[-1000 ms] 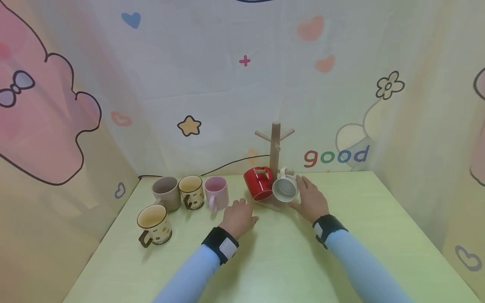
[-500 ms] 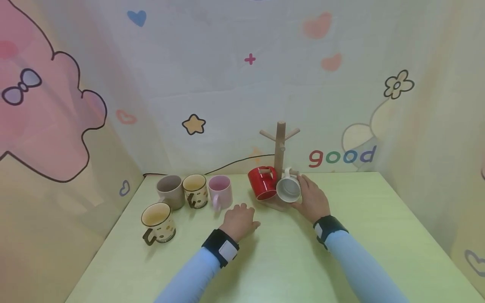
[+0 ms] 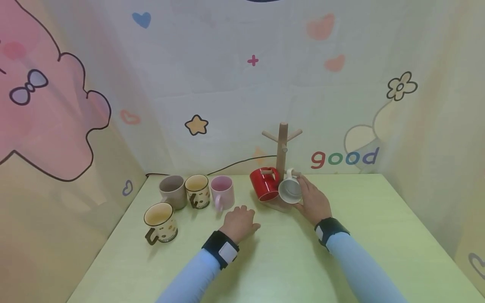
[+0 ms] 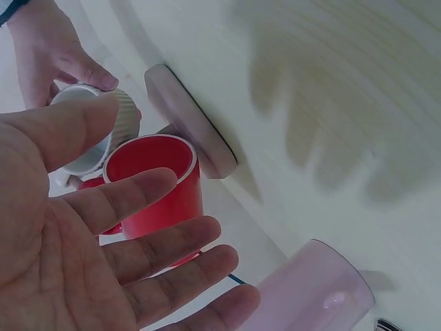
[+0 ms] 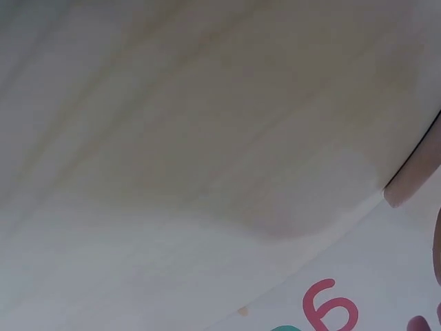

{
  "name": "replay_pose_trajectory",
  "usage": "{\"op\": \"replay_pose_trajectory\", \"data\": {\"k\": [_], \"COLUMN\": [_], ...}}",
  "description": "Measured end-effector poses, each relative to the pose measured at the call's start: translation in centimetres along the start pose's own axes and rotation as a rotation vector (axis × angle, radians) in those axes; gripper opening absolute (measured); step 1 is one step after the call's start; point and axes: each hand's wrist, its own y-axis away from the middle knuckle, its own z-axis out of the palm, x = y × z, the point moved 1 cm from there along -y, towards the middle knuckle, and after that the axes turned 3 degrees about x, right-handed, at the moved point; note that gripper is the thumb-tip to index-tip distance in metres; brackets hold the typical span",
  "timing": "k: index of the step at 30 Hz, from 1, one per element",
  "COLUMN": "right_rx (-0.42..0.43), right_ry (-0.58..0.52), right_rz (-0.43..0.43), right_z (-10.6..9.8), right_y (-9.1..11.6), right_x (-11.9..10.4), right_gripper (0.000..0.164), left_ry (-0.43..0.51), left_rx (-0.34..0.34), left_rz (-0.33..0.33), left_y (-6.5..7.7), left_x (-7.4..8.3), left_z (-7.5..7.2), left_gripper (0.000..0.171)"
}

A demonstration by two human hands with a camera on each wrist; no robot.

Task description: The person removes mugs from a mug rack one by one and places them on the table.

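Observation:
My right hand (image 3: 314, 203) holds the ribbed white mug (image 3: 290, 192) between thumb and fingers at its right side. The mug's handle is up at a lower peg of the wooden mug tree (image 3: 282, 153), and its mouth tips toward me. Beside it a red mug (image 3: 262, 185) hangs tilted by its handle on another low peg. My left hand (image 3: 238, 225) hovers over the table in front of the red mug, apart from it. Its fingers (image 4: 172, 248) are spread and hold nothing in the left wrist view. The right wrist view shows mostly tabletop, with the tree's base (image 5: 417, 172) at the edge.
On the left of the table (image 3: 265, 265) stand a pink mug (image 3: 223, 195), a grey-brown mug (image 3: 174, 195) and a cream patterned mug (image 3: 198, 194) in a row. Another cream mug (image 3: 162, 225) stands nearer. A printed curtain (image 3: 227, 84) hangs behind.
My left hand has drawn away from the red mug and its fingers have spread. The right hand stays on the white mug. The head view has shifted slightly, moving the scene rightward.

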Motion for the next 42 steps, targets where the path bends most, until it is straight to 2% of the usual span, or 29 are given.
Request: {"op": "replay_pose_trajectory", "data": {"k": [9,16,22,28,35,38,42], "right_rx": [0.008,0.059,0.081,0.124,0.175,0.152,0.082], "right_ry": [-0.011,-0.042,-0.087,-0.217,-0.333,-0.385,-0.46], "right_rz": [-0.047,-0.026,0.024,0.117,0.271,0.368,0.497], "right_z": [-0.3,-1.1,-1.6,-2.4,-3.6,-4.3,-5.2], "right_y": [0.2,0.7,1.4,2.1,3.1,3.7,4.5], "right_x": [-0.1,-0.4,-0.3,-0.5,-1.5,-2.2,-3.0], "right_gripper": [0.107,0.105,0.102,0.092,0.088,0.086,0.085], "left_ry": [0.013,0.007,0.021,0.032,0.066,0.087,0.085], "left_rx": [0.005,0.003,0.01,0.031,0.011,0.001,0.014], "left_rz": [0.007,0.007,0.015,0.03,0.033,0.026,0.026], "left_y": [0.3,0.4,0.5,0.9,1.1,1.1,1.2], "left_x": [-0.2,-0.1,-0.1,-0.3,-0.2,-0.3,-0.4], "left_z": [0.1,0.0,-0.2,-0.4,-0.5,-0.4,-0.2], "left_gripper": [0.046,0.044,0.044,0.044,0.044,0.044,0.043]}}
